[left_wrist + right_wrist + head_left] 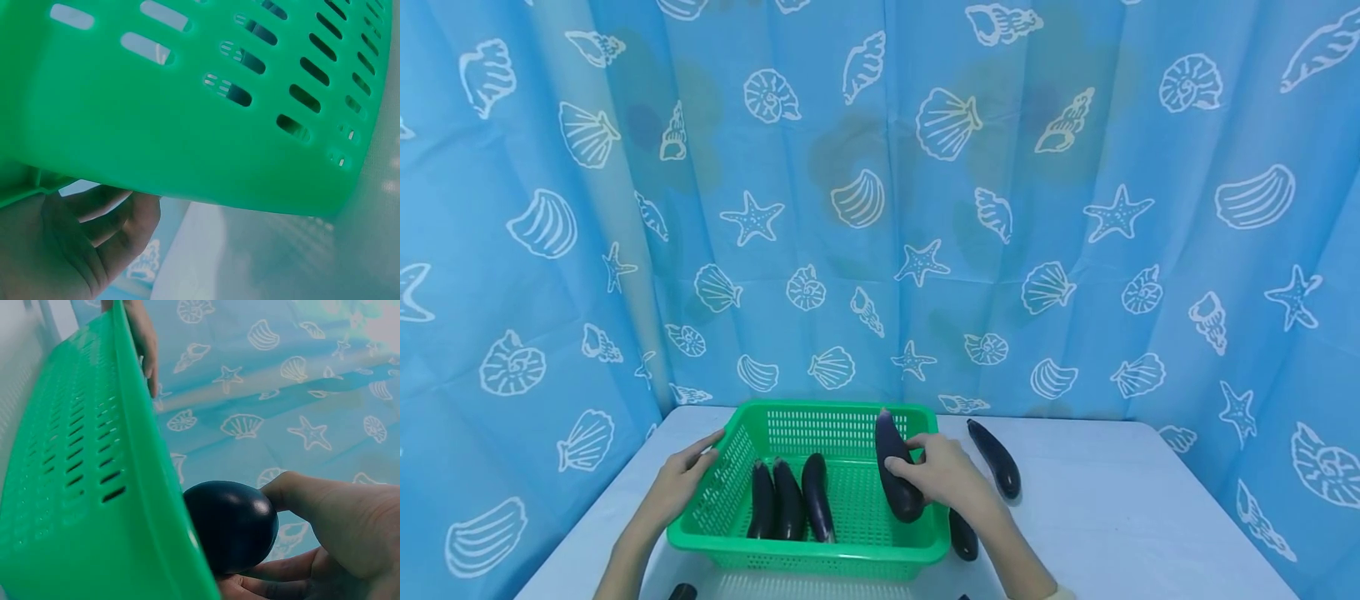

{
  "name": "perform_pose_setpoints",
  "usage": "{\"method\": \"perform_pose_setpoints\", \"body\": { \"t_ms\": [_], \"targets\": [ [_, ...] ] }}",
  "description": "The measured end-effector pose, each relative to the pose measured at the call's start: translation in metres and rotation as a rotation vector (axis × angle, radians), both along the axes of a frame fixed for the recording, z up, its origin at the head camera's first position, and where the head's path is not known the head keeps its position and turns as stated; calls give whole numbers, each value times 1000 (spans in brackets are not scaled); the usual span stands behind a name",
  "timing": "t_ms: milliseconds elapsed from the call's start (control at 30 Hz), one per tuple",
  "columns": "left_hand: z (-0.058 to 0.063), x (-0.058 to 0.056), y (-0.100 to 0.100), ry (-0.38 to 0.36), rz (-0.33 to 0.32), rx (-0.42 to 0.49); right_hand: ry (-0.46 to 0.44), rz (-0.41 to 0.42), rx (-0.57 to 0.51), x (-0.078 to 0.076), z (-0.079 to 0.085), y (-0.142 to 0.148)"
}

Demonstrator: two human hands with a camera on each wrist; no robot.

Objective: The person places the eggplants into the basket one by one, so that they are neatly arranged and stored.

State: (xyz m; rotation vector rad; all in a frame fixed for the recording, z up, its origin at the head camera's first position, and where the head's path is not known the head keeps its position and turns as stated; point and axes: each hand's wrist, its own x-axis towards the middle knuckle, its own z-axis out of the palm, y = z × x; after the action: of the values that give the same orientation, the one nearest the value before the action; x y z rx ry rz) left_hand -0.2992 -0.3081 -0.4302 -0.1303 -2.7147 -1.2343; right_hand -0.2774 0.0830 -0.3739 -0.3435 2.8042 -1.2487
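Observation:
My right hand (943, 471) grips a dark purple eggplant (895, 475) above the right side of a green plastic basket (808, 550). In the right wrist view, the eggplant's round end (231, 525) sits between thumb and fingers beside the basket rim. My left hand (677, 483) rests at the basket's left rim with its fingers loosely extended; in the left wrist view the hand (94, 237) is partly hidden by the basket wall. Inside the basket, three eggplants (788, 500) lie side by side toward the left.
On the white table (1120, 517), one eggplant (996, 458) lies right of the basket and another (962, 535) is partly hidden by my right forearm. A dark end (683, 592) shows at the front edge. A blue shell-patterned curtain (880, 208) hangs behind.

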Motion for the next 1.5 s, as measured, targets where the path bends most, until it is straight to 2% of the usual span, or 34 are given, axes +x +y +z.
{"method": "perform_pose_setpoints", "body": {
  "t_ms": [233, 467, 700, 933, 1133, 1500],
  "targets": [
    [-2, -1, 0, -13, 10, 3, -4, 30, 37, -2, -5, -12],
    [-1, -1, 1, -13, 18, -4, -20, 60, 18, -4, -12, -20],
    [0, -2, 1, -18, 15, -7, -41, 43, 16, -4, -17, -27],
    [0, 0, 1, -24, 16, -3, -30, 57, 52, -4, -19, -33],
    [4, 3, 3, -15, 5, 0, -38, 87, 24, -5, -22, -36],
    [2, 1, 3, -17, 11, 12, -47, 98, 35, -4, -21, -47]
  ]
}}
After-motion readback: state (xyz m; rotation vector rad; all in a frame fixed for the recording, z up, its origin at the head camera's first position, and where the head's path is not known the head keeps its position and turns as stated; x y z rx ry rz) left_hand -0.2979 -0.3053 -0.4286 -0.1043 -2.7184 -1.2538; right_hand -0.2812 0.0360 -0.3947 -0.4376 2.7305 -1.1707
